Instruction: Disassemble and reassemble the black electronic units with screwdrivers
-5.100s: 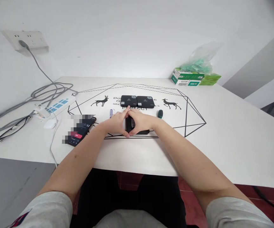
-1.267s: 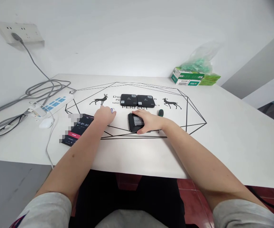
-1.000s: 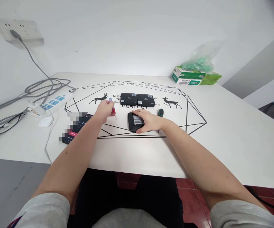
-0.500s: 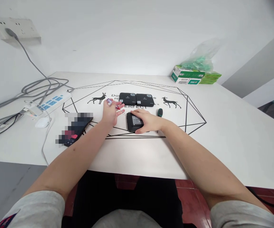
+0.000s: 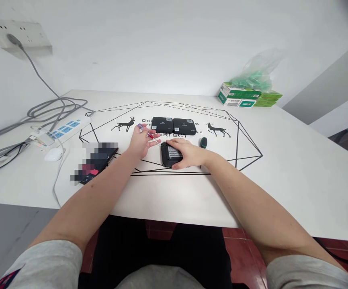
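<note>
I see the black box (image 5: 167, 157) lying flat on the white table (image 5: 174, 196), in front of the person, at the middle of the printed pattern. It is dark and low, with rounded corners, and its upper face carries a pale label (image 5: 173, 152) with small print, which I cannot read. The right hand (image 5: 188, 154) grasps this box, the thumb along the near edge and the fingers over the far edge, so its right part is hidden from me. The left hand (image 5: 139, 143) has the screwdriver (image 5: 152, 137) in its grasp, some fingers spread outward. This tool has a clear purplish handle, a red part and a thin metal shaft, which slants down to the far left corner of the box. Whether the tip touches there, I cannot tell.

Five seconds ago, both hands were together at the box, and the screwdriver was lying on the table. One second ago, the left hand already had it, but the shaft pointed down, apart from the box. Now the tip has come to the corner, while the box has stayed nearly in its place.
</note>
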`<state>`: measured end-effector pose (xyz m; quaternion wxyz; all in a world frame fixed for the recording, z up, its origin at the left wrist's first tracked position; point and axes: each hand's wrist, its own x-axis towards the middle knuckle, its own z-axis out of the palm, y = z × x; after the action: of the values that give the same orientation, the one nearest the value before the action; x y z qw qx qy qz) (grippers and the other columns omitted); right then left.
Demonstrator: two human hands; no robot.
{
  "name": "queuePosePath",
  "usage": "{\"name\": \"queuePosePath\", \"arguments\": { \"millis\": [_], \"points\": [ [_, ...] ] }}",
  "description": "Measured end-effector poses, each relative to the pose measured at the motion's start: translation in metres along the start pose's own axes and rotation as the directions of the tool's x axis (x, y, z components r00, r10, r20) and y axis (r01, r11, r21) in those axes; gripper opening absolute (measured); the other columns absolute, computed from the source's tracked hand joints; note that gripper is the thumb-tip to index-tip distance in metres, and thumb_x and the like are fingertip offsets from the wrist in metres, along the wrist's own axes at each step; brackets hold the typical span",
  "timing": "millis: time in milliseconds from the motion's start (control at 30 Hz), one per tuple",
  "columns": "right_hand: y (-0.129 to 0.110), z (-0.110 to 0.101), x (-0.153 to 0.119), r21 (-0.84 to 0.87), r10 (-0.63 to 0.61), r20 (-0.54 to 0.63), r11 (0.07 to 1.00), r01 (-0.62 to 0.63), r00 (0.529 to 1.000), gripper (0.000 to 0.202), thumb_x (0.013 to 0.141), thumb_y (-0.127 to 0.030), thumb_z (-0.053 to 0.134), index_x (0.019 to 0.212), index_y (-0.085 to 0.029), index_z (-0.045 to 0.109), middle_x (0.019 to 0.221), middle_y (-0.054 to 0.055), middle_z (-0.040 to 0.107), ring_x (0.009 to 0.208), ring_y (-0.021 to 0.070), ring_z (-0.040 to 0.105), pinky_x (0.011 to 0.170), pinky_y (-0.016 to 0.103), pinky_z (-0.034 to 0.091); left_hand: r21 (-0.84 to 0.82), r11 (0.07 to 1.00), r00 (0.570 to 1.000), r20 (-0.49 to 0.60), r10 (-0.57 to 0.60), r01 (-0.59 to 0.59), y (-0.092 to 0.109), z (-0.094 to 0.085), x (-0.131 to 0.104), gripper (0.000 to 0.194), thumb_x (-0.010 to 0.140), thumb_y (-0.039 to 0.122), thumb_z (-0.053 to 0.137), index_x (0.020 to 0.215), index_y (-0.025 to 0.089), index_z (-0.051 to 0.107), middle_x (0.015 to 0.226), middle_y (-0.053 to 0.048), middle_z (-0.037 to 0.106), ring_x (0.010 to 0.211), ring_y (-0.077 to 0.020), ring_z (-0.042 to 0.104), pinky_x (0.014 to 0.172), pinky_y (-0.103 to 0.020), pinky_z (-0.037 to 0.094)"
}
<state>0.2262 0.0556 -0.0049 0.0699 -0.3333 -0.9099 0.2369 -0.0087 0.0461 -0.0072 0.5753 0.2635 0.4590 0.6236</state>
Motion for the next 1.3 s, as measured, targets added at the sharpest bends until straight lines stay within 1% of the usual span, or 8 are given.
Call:
{"name": "queuePosePath", "arguments": {
  "millis": [200, 267, 367, 433, 633, 900, 1133, 1300],
  "points": [
    [-0.0035, -0.0019, -0.0005, -0.014, 0.013, 0.015, 1.0, -0.013, 1.0, 0.116, 0.073, -0.056, 0.087, 0.17, -0.011, 0.042, 0.169, 0.024, 0.046, 0.159, 0.0465, 0.043, 0.135, 0.065, 0.033, -0.013, 1.0, 1.0, -0.005, -0.005, 0.005, 0.0017, 0.0003, -0.0008, 0.021, 0.11, 0.023, 0.064, 0.125, 0.029, 0.051, 0.103, -0.003, 0.07, 0.085, -0.0209, 0.079, 0.097, -0.056, 0.066],
    [-0.0026, -0.0018, -0.0005, -0.015, 0.004, 0.012, 1.0, -0.004, 1.0, 0.114, 0.074, -0.057, 0.087, 0.17, -0.014, 0.043, 0.169, 0.023, 0.047, 0.158, 0.0465, 0.044, 0.134, 0.066, 0.033, 0.006, 1.0, 1.0, -0.013, 0.002, -0.002, -0.0007, 0.0017, -0.0013, 0.034, 0.107, 0.021, 0.067, 0.135, 0.031, 0.05, 0.104, -0.003, 0.07, 0.082, -0.0199, 0.077, 0.097, -0.055, 0.067],
    [0.0001, -0.0006, -0.0001, -0.012, -0.007, 0.007, 1.0, 0.007, 1.0, 0.113, 0.074, -0.058, 0.087, 0.17, -0.017, 0.043, 0.168, 0.022, 0.047, 0.157, 0.047, 0.045, 0.134, 0.067, 0.034, 0.034, 0.999, 1.0, -0.019, 0.007, -0.007, -0.0042, 0.0039, -0.0015, 0.065, 0.102, 0.012, 0.066, 0.155, 0.036, 0.036, 0.105, -0.001, 0.07, 0.079, -0.0179, 0.076, 0.097, -0.053, 0.068],
    [0.0016, 0.0002, 0.0001, -0.011, -0.016, -0.001, 1.0, 0.016, 1.0, 0.112, 0.075, -0.059, 0.087, 0.17, -0.019, 0.043, 0.168, 0.021, 0.048, 0.156, 0.0474, 0.046, 0.132, 0.07, 0.035, 0.042, 0.999, 1.0, -0.007, 0.02, -0.02, -0.0054, 0.0044, -0.001, 0.075, 0.098, 0.006, 0.064, 0.158, 0.038, 0.031, 0.103, 0.001, 0.069, 0.078, -0.0161, 0.076, 0.098, -0.052, 0.068],
    [0.0003, -0.0006, -0.0007, -0.021, -0.019, 0.004, 1.0, 0.019, 1.0, 0.112, 0.075, -0.058, 0.087, 0.17, -0.017, 0.044, 0.168, 0.022, 0.048, 0.156, 0.0469, 0.046, 0.133, 0.067, 0.035, 0.021, 0.999, 0.998, 0.039, 0.043, -0.044, -0.0038, 0.0026, 0.0014, 0.071, 0.086, -0.004, 0.06, 0.14, 0.034, 0.035, 0.101, 0.003, 0.068, 0.08, -0.0155, 0.077, 0.1, -0.052, 0.067],
    [-0.0025, -0.0017, -0.0008, -0.027, -0.004, 0.012, 1.0, 0.004, 1.0, 0.112, 0.076, -0.057, 0.085, 0.171, -0.015, 0.042, 0.17, 0.023, 0.046, 0.158, 0.0476, 0.044, 0.133, 0.068, 0.034, -0.014, 0.995, 0.995, 0.014, 0.101, -0.101, -0.0046, 0.0014, 0.0041, 0.067, 0.086, -0.002, 0.061, 0.133, 0.036, 0.033, 0.113, 0.0, 0.07, 0.096, -0.0206, 0.081, 0.1, -0.055, 0.067],
    [-0.0032, -0.0015, -0.0011, -0.026, -0.002, 0.012, 1.0, 0.002, 1.0, 0.113, 0.075, -0.056, 0.086, 0.17, -0.014, 0.042, 0.169, 0.023, 0.047, 0.158, 0.0473, 0.044, 0.134, 0.068, 0.033, 0.033, 0.998, 0.998, -0.017, 0.054, -0.053, -0.0063, 0.0019, 0.0059, 0.065, 0.098, 0.002, 0.057, 0.147, 0.037, 0.031, 0.104, 0.001, 0.067, 0.077, -0.0147, 0.074, 0.092, -0.048, 0.07],
    [-0.0022, -0.0001, -0.0014, -0.025, -0.017, 0.006, 1.0, 0.017, 1.0, 0.112, 0.075, -0.058, 0.086, 0.17, -0.017, 0.044, 0.168, 0.021, 0.048, 0.156, 0.0468, 0.045, 0.133, 0.068, 0.035, 0.097, 0.995, 0.999, -0.03, -0.032, 0.035, -0.0038, 0.0052, 0.0064, 0.087, 0.102, 0.003, 0.059, 0.169, 0.037, 0.015, 0.112, -0.003, 0.068, 0.073, -0.0124, 0.071, 0.088, -0.04, 0.07]
  ]
}}
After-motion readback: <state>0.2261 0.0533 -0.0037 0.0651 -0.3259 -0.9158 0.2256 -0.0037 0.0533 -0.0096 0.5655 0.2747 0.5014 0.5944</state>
